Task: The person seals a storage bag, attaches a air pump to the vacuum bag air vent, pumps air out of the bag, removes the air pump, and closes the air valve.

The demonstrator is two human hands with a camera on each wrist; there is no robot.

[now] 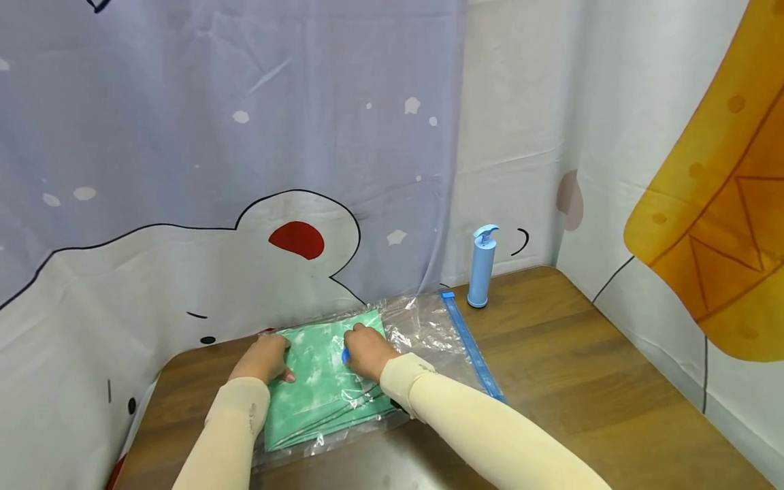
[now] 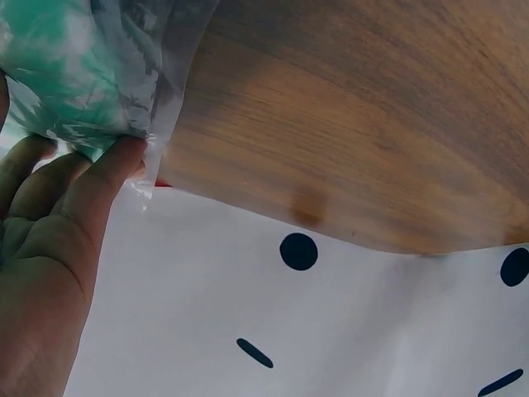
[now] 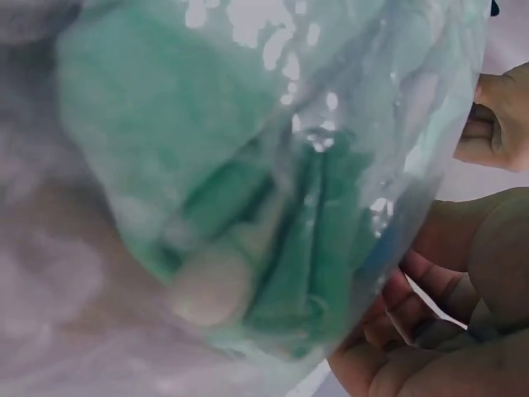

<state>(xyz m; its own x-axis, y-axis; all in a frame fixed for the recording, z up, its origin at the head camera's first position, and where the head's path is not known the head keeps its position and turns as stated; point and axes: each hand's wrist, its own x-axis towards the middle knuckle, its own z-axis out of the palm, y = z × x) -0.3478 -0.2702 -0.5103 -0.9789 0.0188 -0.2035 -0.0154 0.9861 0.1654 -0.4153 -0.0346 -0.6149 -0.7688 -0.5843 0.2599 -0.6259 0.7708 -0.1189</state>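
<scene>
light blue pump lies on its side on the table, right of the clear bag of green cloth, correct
Not quite: the head view shows the light blue pump standing upright, not lying. It is on the table, right of the clear bag of green cloth.

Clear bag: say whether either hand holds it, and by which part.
The right hand pinches the clear bag at the blue piece on its upper face. The left hand touches its left side; whether it grips there cannot be told.

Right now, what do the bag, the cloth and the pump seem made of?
Bag: clear, glossy plastic film, by glare and wrinkles. Cloth: probably fabric, from its layered folds; finish unclear through plastic. Pump: likely smooth, hard plastic, by its rigid shape.
</scene>
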